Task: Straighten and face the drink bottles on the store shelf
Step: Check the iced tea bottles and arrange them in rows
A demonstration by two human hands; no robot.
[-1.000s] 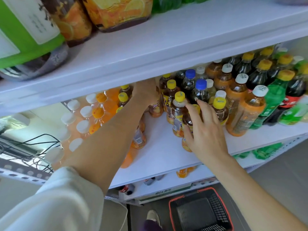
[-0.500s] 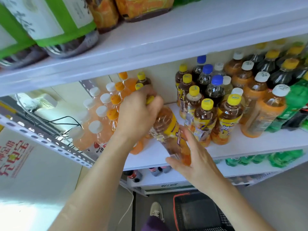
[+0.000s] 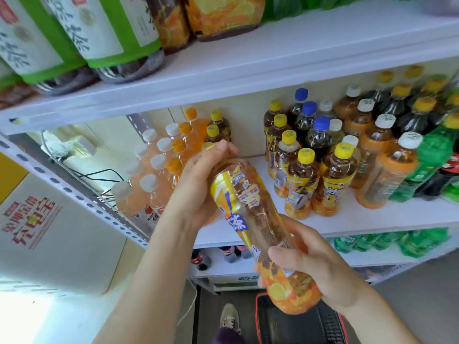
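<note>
Clear plastic tea bottle with yellow-orange label [image 3: 250, 219] is hanging tilted between your hands, off white shelf [image 3: 360, 219], in front of its edge. Your left hand [image 3: 198, 189] is wrapping fingers round neck end, cap hidden under it. Your right hand [image 3: 313, 264] is curling round orange base end, nearer you. Behind, yellow-capped brown tea bottles [image 3: 305, 182] are standing upright on shelf, right of held bottle.

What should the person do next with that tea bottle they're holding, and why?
Probably stand the tea bottle upright on the shelf beside the matching yellow-capped bottles, label forward. It is tilted and off the shelf, with the left hand gripping its top end and the right hand its base. Bare shelf shows beside that group.
</note>
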